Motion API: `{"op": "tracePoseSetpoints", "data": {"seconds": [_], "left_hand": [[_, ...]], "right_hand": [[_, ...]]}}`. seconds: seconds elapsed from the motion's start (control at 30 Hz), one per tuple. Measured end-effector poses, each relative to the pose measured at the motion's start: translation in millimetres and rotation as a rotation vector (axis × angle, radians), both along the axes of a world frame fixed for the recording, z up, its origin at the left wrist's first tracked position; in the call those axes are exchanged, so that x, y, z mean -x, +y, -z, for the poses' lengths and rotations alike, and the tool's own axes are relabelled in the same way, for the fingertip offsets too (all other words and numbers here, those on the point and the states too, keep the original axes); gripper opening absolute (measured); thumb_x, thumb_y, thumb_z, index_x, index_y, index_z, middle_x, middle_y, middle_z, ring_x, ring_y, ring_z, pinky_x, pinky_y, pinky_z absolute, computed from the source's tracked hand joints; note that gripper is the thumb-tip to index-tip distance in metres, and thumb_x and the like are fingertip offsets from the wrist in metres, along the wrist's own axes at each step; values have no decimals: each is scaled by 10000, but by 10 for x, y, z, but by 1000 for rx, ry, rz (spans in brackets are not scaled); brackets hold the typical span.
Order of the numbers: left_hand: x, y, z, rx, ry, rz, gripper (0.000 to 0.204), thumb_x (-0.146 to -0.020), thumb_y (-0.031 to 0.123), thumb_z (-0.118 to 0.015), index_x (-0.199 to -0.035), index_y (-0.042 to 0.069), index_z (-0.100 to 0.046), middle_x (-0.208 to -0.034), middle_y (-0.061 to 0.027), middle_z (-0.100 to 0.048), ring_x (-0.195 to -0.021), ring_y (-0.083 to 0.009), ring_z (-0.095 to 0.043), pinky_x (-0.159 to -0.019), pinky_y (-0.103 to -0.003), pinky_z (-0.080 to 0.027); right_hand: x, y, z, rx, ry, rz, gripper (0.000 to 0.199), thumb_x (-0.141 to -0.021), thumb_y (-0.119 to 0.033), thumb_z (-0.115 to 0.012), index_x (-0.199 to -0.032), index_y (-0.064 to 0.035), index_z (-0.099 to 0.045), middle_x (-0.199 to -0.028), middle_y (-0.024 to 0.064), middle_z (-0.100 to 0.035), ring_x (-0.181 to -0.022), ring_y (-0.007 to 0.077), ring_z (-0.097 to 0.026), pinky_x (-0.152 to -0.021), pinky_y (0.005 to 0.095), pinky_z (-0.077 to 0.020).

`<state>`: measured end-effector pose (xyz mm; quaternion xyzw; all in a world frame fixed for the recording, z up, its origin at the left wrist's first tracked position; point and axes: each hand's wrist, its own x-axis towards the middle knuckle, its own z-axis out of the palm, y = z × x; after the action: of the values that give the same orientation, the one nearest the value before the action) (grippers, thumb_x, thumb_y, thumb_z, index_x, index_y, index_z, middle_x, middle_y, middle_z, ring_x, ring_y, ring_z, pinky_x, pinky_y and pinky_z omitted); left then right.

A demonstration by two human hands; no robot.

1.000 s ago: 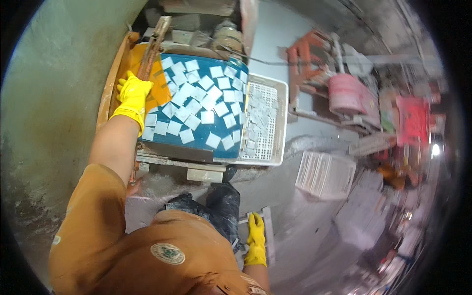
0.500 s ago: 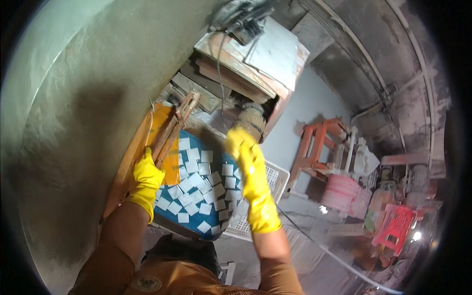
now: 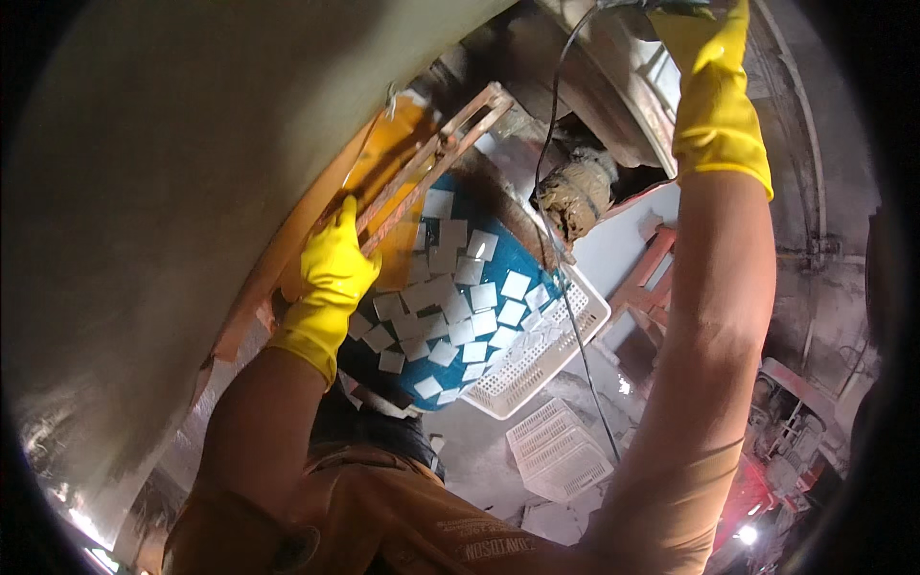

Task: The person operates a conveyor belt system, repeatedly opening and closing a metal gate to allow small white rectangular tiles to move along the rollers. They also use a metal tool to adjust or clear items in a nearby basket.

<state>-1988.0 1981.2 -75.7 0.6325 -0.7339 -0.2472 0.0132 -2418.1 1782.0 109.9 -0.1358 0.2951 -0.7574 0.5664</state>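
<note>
My left hand point(image 3: 337, 264), in a yellow rubber glove, is closed round the lower end of a long, rust-coloured slotted bar point(image 3: 431, 163). The bar slants over an orange-yellow panel point(image 3: 391, 144) beside the wall. Just right of this hand, many small white square tiles point(image 3: 458, 305) lie scattered on a blue surface point(image 3: 498, 251), partly in shadow. My right hand point(image 3: 709, 67), also gloved in yellow, is stretched far up to the top right edge, by a dark object point(image 3: 661, 6) and a cable. The frame edge cuts off its fingers, so its grip is unclear.
A white perforated crate point(image 3: 537, 383) borders the blue surface on the right. A black cable point(image 3: 548, 144) hangs down past a cloth-wrapped cylinder point(image 3: 578, 196). An orange-red stand point(image 3: 652, 273) and another pale slotted crate point(image 3: 558, 448) stand farther right. A plastered wall point(image 3: 172, 211) fills the left.
My right hand has risen from above the tiles to the upper right edge. The view has shifted, and shadow now covers part of the tiles. My left hand still holds the bar.
</note>
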Motion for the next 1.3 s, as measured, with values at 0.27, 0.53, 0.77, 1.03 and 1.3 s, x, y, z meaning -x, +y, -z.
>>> {"op": "tracePoseSetpoints", "data": {"seconds": [0.27, 0.53, 0.77, 1.03, 1.3], "left_hand": [[-85, 6, 221, 176, -11, 37, 670, -746, 235, -774, -1355, 41, -573, -1199, -217, -689, -1076, -434, -664, -950, -479, -530], [-98, -2, 180, 147, 3, 31, 650, -753, 300, -816, -1317, 57, -606, -1178, -213, -712, -1069, -415, -691, -927, -475, -551], [-136, -35, 381, 120, -13, 83, 610, -792, 303, -814, -1333, 101, -618, -1252, -218, -695, -1151, -409, -677, -955, -512, -540], [-660, 239, 415, 108, 153, 88, 712, -858, 419, -782, -1431, 75, -538, -1302, -232, -670, -1198, -433, -647, -988, -511, -529], [-830, 411, 119, 78, -7, 56, 638, -867, 369, -753, -1387, 42, -579, -1222, -223, -711, -1107, -425, -686, -959, -483, -547]], "right_hand": [[-599, 2250, 404, -82, 132, -213, 755, -980, -682, -468, -1287, -5, -595, -1048, 104, -644, -868, 243, -590, -837, 432, -500], [-2182, 5916, 248, -863, 656, -218, 894, -852, -739, -671, -1183, 92, -682, -864, 144, -736, -664, 179, -631, -614, 300, -488], [-3001, 6933, -558, -1401, 422, -440, 405, -889, -309, -769, -1129, 16, -745, -900, 86, -776, -827, 179, -708, -808, 321, -540], [-3276, 6840, -771, -1626, 831, -590, 399, -861, -366, -785, -1040, -10, -764, -861, 87, -774, -799, 180, -704, -783, 337, -532], [-3245, 6521, -531, -1569, 781, -633, 431, -906, -389, -779, -1079, 4, -743, -884, 101, -785, -818, 174, -719, -803, 329, -536]]}}
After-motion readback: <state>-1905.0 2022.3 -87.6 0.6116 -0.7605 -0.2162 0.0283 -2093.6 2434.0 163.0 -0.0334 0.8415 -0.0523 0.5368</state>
